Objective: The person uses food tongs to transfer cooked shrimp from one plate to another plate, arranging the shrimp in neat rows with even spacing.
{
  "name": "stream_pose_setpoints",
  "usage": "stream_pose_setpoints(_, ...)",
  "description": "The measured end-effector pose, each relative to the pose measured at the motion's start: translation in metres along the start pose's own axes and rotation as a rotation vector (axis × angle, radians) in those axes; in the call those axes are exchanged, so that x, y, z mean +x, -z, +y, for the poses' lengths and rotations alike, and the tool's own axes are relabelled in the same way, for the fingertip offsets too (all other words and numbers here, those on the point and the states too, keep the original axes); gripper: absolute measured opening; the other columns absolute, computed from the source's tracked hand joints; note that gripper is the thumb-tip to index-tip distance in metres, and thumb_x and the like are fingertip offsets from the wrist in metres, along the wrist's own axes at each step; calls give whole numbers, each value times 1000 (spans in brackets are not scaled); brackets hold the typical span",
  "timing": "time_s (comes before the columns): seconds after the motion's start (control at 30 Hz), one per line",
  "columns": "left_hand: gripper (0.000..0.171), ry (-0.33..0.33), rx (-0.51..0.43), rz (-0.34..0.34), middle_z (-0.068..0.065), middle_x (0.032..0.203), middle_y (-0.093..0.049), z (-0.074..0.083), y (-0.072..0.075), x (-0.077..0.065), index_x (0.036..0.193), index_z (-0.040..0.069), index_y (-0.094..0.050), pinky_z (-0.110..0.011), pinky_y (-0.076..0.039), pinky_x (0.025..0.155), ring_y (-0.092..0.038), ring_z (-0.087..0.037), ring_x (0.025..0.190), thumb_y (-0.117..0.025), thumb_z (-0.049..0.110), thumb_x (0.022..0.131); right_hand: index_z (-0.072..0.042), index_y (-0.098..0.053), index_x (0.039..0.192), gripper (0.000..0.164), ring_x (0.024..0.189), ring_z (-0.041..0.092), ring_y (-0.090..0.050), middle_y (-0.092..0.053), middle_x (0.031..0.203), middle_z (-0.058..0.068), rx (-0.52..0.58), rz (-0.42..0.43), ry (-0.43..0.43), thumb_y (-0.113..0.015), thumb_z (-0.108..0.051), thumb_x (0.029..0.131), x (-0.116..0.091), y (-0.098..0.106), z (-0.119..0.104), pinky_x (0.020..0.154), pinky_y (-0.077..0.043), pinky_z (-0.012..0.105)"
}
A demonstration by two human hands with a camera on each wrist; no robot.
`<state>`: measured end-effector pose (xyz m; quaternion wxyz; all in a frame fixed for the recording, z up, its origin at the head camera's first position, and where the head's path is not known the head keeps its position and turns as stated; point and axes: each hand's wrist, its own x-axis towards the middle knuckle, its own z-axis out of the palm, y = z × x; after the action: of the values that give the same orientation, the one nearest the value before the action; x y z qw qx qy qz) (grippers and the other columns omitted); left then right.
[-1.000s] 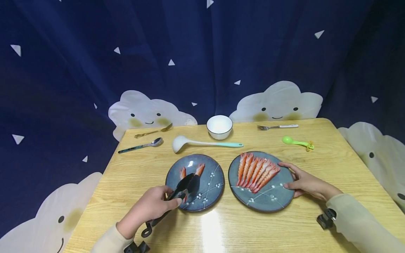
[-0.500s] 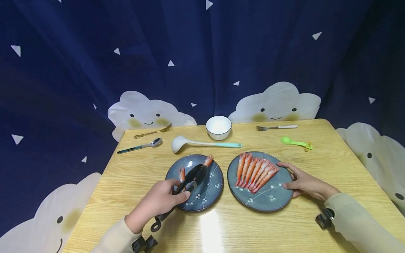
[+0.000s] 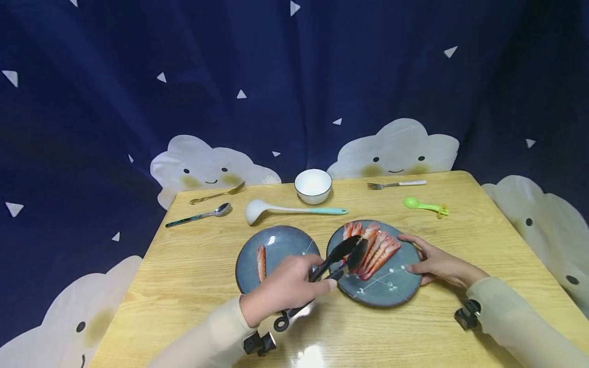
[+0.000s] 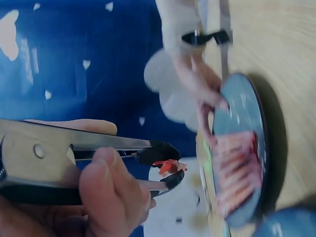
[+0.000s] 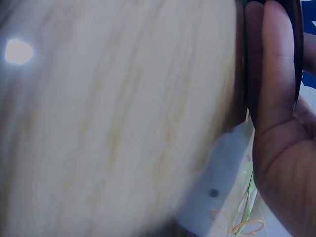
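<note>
My left hand (image 3: pixel 294 283) grips black-tipped kitchen tongs (image 3: pixel 325 267) over the left part of the right blue plate (image 3: pixel 391 289). Between the tong tips, the left wrist view shows a red-orange prawn (image 4: pixel 169 166), held above the table. A fanned row of several prawns (image 3: pixel 379 253) lies on the right plate, partly hidden by the tongs. With its thumb on top, my right hand (image 3: pixel 444 266) holds that plate's right rim; fingers reach beneath it in the right wrist view. On the left blue plate (image 3: pixel 285 237) lies a single visible prawn (image 3: pixel 261 263).
Behind the plates lie a white ladle (image 3: pixel 276 208) with a mint handle, a spoon (image 3: pixel 202 215), a gold fork (image 3: pixel 218 194), a white-handled fork (image 3: pixel 397 184) and a green spoon (image 3: pixel 423 205). A white bowl (image 3: pixel 313 186) stands near the table's back edge.
The left hand has carried the tongs and one prawn rightward, from the left plate to above the right plate. My right hand stays on its plate's rim.
</note>
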<state>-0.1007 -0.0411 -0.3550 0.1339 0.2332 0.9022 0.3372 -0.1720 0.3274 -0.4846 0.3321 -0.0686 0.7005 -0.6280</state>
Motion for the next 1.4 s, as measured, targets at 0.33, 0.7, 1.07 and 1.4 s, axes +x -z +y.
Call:
stream_pose_setpoints(0.33, 56, -26, 144, -98, 3, 89, -63, 17, -34, 26, 116, 10, -54, -23, -43, 70, -54, -7, 89, -55, 52, 78, -27, -4, 138, 82, 82, 39, -57, -36, 118, 28, 14, -29, 37, -56, 0, 82, 4, -3, -3, 64, -45, 50)
stream_pose_setpoints(0.7, 44, -48, 191, -113, 8, 63, -51, 10, -60, 38, 100, 12, -58, -21, -38, 51, -47, -6, 57, -57, 50, 77, -27, -4, 138, 82, 76, 37, -59, -37, 113, 28, -8, -35, 36, -58, -2, 81, 2, 0, -2, 60, -46, 49)
stream_pose_setpoints(1.07, 39, -77, 284, -80, 6, 64, -49, 6, -74, 44, 89, 13, -57, -22, -36, 49, -45, -7, 57, -59, 49, 76, -27, -4, 138, 82, 79, 39, -58, -42, 113, 25, 0, -32, 29, -58, -2, 81, -2, 1, 2, 61, -46, 49)
stream_pose_setpoints(1.4, 44, -131, 328, -52, -1, 80, -59, 7, -67, 40, 99, 8, -57, -22, -41, 56, -53, -8, 71, -59, 46, 77, -26, -7, 138, 83, 72, 32, -59, -16, 126, 28, -6, 9, 16, -61, -1, 79, -1, -2, 0, 57, -47, 47)
